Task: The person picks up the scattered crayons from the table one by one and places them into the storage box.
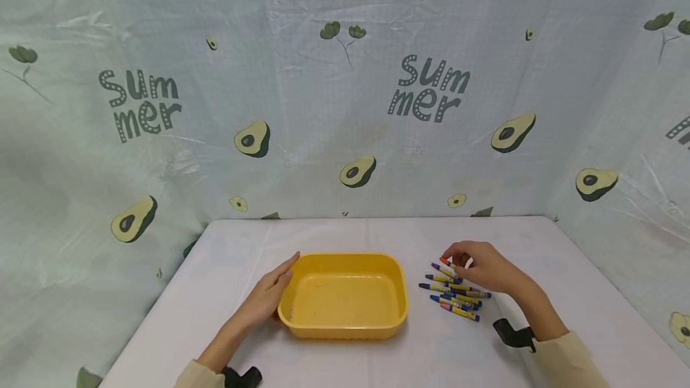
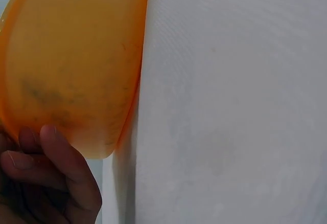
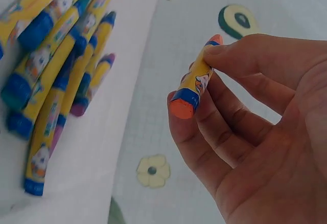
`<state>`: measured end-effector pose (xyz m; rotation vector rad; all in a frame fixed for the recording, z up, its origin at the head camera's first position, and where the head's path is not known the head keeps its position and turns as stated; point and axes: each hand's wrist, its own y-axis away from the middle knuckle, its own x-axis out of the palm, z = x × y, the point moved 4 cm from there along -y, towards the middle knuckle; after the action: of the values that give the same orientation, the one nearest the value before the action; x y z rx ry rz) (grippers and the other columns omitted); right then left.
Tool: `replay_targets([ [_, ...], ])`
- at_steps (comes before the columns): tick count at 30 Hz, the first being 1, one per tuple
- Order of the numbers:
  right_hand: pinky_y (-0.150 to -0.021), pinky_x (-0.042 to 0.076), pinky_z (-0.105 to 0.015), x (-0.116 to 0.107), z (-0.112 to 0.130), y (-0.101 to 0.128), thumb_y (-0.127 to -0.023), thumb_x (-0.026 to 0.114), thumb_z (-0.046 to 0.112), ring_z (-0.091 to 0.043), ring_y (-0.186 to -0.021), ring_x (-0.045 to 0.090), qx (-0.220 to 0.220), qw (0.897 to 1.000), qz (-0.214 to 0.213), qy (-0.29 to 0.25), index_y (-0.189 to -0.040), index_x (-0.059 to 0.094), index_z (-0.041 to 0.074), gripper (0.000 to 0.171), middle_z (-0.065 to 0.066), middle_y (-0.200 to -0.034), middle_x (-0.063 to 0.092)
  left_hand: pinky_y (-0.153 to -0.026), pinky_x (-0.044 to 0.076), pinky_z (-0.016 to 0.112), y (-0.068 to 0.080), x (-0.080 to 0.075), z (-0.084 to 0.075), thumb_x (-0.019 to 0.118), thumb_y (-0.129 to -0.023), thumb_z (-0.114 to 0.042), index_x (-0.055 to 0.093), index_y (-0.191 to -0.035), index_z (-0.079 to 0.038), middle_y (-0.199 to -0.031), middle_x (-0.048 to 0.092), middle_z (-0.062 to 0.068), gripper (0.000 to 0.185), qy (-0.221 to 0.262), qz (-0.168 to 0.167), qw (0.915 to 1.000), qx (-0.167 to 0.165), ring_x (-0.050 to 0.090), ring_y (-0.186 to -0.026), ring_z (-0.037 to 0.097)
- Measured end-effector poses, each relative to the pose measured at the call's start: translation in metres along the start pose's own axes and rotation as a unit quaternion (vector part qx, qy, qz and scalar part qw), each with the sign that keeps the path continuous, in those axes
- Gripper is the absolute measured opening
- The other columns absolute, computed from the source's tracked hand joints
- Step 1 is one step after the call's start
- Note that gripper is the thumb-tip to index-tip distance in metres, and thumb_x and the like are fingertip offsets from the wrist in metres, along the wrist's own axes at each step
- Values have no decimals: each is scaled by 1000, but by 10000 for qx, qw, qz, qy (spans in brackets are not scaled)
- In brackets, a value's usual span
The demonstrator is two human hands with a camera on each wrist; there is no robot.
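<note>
- Right hand (image 1: 485,268): raised just above the far end of the crayon pile at the right of the table. The right wrist view shows the thumb and curled fingers (image 3: 230,127) pinching one short orange wax crayon with a yellow-and-blue paper wrapper (image 3: 194,83), clear of the surface.
- Left hand (image 1: 269,295): lies at the left wall of the shallow yellow plastic rectangular tray (image 1: 345,328), fingers extended along its far-left corner. In the left wrist view the fingertips (image 2: 51,147) press against the tray's outer side (image 2: 71,65); the fingers are not curled round it.
- Tray: stands at the centre of the table, towards the near edge, with nothing visible inside.
- Loose pile of wax crayons with yellow-and-blue wrappers (image 1: 453,292): lies on the table just right of the tray, the sticks roughly parallel and touching one another. Blue and purple ends are seen (image 3: 56,75).
- White cloth-covered table (image 1: 377,235): bears the tray and the crayons.
- Pale green backdrop sheet printed with avocados and the word "Summer" (image 1: 345,76): hangs behind and on both sides of the table.
- Cream sleeves (image 1: 566,361): cover both forearms, with a black wrist mount (image 1: 512,334) at each cuff.
</note>
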<state>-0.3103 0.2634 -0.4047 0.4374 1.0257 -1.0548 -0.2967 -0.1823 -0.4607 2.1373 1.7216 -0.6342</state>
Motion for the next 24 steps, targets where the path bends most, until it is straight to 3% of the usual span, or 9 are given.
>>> replay_targets([
  [2,-69,53,-22,3,6,-6,-93,69,2,-3,-80,56,-171,9998,31,-25,-114,73,8,23,6,-89,64,-94,58,49,1,-1,0,37,-114,-27,37,-162,-21,-139,63,23,48,25,-4,9999,-99,72,-104,34],
  [3,-69,53,-22,5,9,-9,-93,69,3,-3,-80,55,-209,9998,51,-48,-114,73,10,23,7,-89,64,-76,61,44,2,-1,1,37,-114,-28,38,-162,-22,-130,66,24,48,33,-5,9999,-141,72,-81,30],
  [4,-69,54,-22,7,12,-13,-93,69,3,-3,-80,56,-272,9996,73,-70,-114,73,11,22,7,-89,64,-60,58,38,2,-1,1,38,-114,-28,38,-161,-23,-117,68,26,48,52,5,9998,-194,64,-61,25],
  [6,-70,54,-22,10,20,-20,-93,69,4,-3,-81,56,-420,9990,124,-99,-113,73,13,23,6,-90,65,-41,41,29,2,-1,2,39,-114,-29,39,-161,-25,-107,67,24,47,144,31,9995,-276,39,-42,14],
  [8,-71,54,-22,12,29,-29,-94,69,4,-3,-81,56,-551,9983,187,-96,-113,73,15,23,6,-91,65,-41,40,26,1,0,2,40,-114,-28,40,-160,-25,-125,65,20,47,203,18,9994,-294,39,-42,12],
  [11,-71,55,-22,14,47,-42,-94,68,5,-4,-82,57,-788,9965,280,-82,-114,73,15,23,2,-92,67,-42,40,28,1,1,2,40,-113,-27,40,-160,-24,-134,61,18,47,221,5,9994,-266,39,-43,13],
  [17,-75,56,-22,16,87,-67,-95,67,4,-8,-83,58,-888,9947,515,34,-115,73,15,23,1,-96,69,-41,41,28,0,1,1,41,-113,-25,41,-159,-26,-116,67,15,46,161,-52,9995,-278,39,-43,14],
  [21,-77,55,-21,19,113,-84,-95,65,2,-8,-84,59,-1131,9906,751,186,-115,74,14,25,-2,-98,71,-42,40,27,0,1,1,41,-113,-24,42,-159,-26,-121,66,16,46,158,-48,9995,-284,40,-43,14],
  [24,-78,54,-22,24,130,-95,-95,64,2,-9,-85,60,-1244,9870,962,330,-113,75,14,24,-3,-99,72,-43,41,28,1,1,2,40,-113,-24,41,-159,-25,-134,61,17,46,170,-38,9994,-290,41,-45,14],
])
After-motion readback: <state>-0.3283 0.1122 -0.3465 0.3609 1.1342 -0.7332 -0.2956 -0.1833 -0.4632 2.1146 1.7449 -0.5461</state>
